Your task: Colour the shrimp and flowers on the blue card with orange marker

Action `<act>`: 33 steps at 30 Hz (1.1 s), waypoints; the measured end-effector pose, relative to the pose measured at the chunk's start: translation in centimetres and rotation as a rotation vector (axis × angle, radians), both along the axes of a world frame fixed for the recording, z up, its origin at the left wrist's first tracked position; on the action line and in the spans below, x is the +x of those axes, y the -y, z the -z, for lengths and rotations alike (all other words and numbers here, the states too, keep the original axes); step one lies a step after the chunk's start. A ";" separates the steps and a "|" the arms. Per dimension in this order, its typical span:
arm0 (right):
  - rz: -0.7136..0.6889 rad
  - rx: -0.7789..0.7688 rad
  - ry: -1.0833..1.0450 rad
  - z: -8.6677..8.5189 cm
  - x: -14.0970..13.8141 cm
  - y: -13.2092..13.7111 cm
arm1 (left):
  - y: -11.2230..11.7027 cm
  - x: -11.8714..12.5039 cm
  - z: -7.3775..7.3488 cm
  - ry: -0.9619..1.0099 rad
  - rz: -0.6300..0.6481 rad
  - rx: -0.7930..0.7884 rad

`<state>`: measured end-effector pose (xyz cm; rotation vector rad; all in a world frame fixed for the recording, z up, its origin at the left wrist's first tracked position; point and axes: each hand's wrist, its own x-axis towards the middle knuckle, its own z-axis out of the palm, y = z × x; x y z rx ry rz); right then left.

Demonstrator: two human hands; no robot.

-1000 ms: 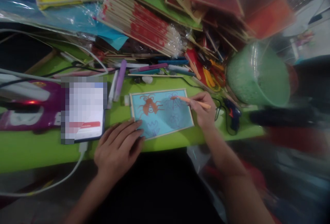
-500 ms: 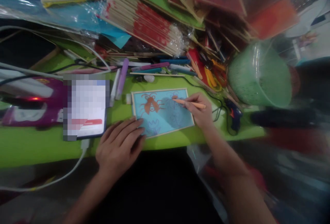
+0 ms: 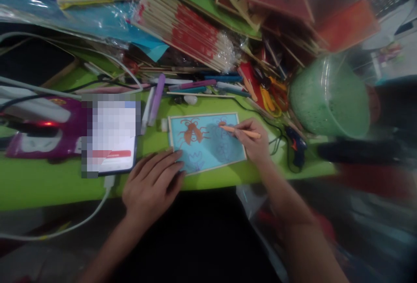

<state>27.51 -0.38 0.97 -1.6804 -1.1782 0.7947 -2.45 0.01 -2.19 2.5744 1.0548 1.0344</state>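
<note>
A light-blue sheet in a thin wooden frame (image 3: 211, 161) lies flat before me. On its upper left is an orange-brown beetle drawing (image 3: 193, 133); fainter outlines show below it and on the right. My right hand (image 3: 254, 140) grips an orange marker pen (image 3: 243, 132), its tip at the small orange head of the right-hand outline. That hand's shadow falls across this part of the sheet. With fingers stretched out, my left hand (image 3: 153, 181) rests palm down on the table, its fingertips on the frame's lower left corner.
A phone (image 3: 114, 135) with a cable stands left, beside a purple power strip (image 3: 48, 139). Several pens, red-handled sticks (image 3: 192, 31) and yellow-handled pliers (image 3: 269, 100) lie behind the sheet. Right are a green bucket (image 3: 329, 96) and a glue gun (image 3: 296, 146).
The whole view has shifted slightly, with things a little further right. The marker's tip remains at the right-hand drawing's head; my left hand keeps its place on the frame.
</note>
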 end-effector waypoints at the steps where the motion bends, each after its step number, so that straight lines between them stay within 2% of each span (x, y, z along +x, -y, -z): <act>1: -0.004 -0.001 -0.001 0.0 0.0 0.0 | 0.0 0.0 0.0 0.000 -0.001 0.002; 13: -0.095 0.007 0.001 0.2 0.3 0.2 | 0.2 0.0 0.1 0.006 -0.013 -0.022; 26: -0.074 0.015 0.000 -0.4 -0.2 0.0 | 0.1 0.0 0.0 -0.010 -0.014 -0.002; 33: -0.105 -0.001 -0.001 -0.1 0.2 0.2 | 0.1 -0.1 0.0 -0.010 -0.008 -0.015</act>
